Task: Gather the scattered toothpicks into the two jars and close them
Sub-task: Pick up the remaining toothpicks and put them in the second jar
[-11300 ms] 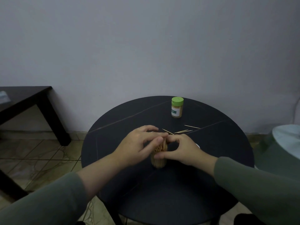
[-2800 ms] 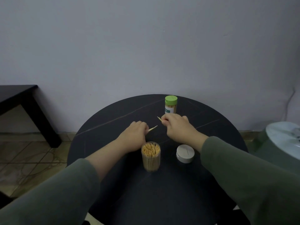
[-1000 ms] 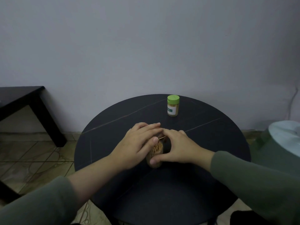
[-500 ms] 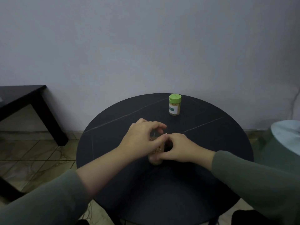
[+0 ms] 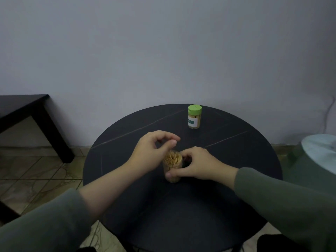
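An open clear jar (image 5: 172, 159), packed with upright toothpicks, stands in the middle of the round black table (image 5: 241, 153). My right hand (image 5: 199, 164) grips the jar from the right, thumb across its front wall. My left hand (image 5: 150, 153) hovers just above and left of the jar's mouth, fingers loosely curved, with nothing visible between them. A second jar (image 5: 194, 117) with a green lid stands shut at the far side of the table. No loose toothpicks show on the tabletop. The open jar's white lid is hidden.
A dark low table (image 5: 23, 108) stands to the left by the wall. A green and pale rounded object (image 5: 320, 153) sits close to the round table's right edge. Tiled floor lies below on the left.
My left hand brought a toothpick to the open jar and no longer shows it; its fingers have spread above the mouth. My right hand keeps its grip on the jar.
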`<state>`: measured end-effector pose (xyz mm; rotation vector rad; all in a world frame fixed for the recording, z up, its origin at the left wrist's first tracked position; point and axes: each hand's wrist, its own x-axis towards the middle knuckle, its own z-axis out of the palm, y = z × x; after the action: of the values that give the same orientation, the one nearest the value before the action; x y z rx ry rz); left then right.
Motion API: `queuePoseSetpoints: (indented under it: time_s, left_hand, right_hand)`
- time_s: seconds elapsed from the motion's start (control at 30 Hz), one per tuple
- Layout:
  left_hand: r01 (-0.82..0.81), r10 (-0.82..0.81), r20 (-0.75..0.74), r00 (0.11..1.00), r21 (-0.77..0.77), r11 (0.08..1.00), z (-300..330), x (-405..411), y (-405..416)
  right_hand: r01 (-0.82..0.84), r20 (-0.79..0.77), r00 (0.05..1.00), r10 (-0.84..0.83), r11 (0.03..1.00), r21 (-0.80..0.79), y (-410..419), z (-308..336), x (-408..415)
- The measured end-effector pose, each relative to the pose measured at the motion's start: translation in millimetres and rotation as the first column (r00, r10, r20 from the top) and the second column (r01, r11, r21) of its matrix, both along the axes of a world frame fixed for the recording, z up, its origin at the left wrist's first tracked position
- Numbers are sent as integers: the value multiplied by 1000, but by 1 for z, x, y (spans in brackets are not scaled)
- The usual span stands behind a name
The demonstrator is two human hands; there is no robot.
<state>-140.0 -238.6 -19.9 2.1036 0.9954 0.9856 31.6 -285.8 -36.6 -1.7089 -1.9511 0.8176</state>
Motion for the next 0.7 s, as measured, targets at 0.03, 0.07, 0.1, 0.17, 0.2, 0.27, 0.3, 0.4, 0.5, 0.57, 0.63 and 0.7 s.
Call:
queuePoseSetpoints:
  time_s: [0.03, 0.07, 0.1, 0.17, 0.2, 0.27, 0.3, 0.4, 0.5, 0.57, 0.63, 0.7]
  left_hand:
    - [-5, 6, 49, 999, -27, 1000, 0, -1, 0]
    - [-7, 10, 86, 996, -41, 999, 1, -2, -1]
    - [-9, 14, 113, 994, -44, 999, 2, -2, -2]
    - [-20, 25, 150, 988, -36, 999, 4, -3, -3]
    - [-28, 32, 168, 985, -27, 999, 5, -4, -3]
    - [-40, 41, 200, 979, -10, 999, 6, -4, -4]
    - [-43, 42, 206, 978, 1, 999, 5, -4, -4]
    - [-41, 34, 147, 989, 48, 998, 2, -4, -2]
    - [-26, 49, -82, 995, 260, 965, -8, -7, 4]
    - [44, 36, -190, 981, 396, 917, -14, -9, 8]
    - [81, 6, -226, 974, 372, 925, -14, -11, 9]
    - [170, -34, -350, 936, 368, 914, -14, -13, 7]
  right_hand:
    - [0, 4, 1000, 0, 1000, -1, 0, 0, 0]
    - [0, 4, 1000, 0, 1000, 0, 2, -1, 0]
    - [3, 7, 1000, -3, 1000, 2, 3, -2, 1]
    - [9, 9, 1000, -9, 1000, 9, 5, -3, 1]
    - [14, 9, 1000, -14, 1000, 12, 7, -4, 2]
    - [18, 10, 1000, -19, 1000, 16, 9, -6, 3]
    - [16, 12, 1000, -16, 1000, 18, 10, -6, 3]
    - [13, 31, 999, -14, 1000, 25, 9, -4, 3]
    - [23, 60, 998, -26, 998, 51, 9, -2, 4]
    - [43, 76, 996, -48, 997, 64, 9, 0, 6]
    - [75, 69, 994, -79, 995, 68, 11, 0, 10]
    - [100, 65, 992, -104, 993, 66, 13, 1, 15]
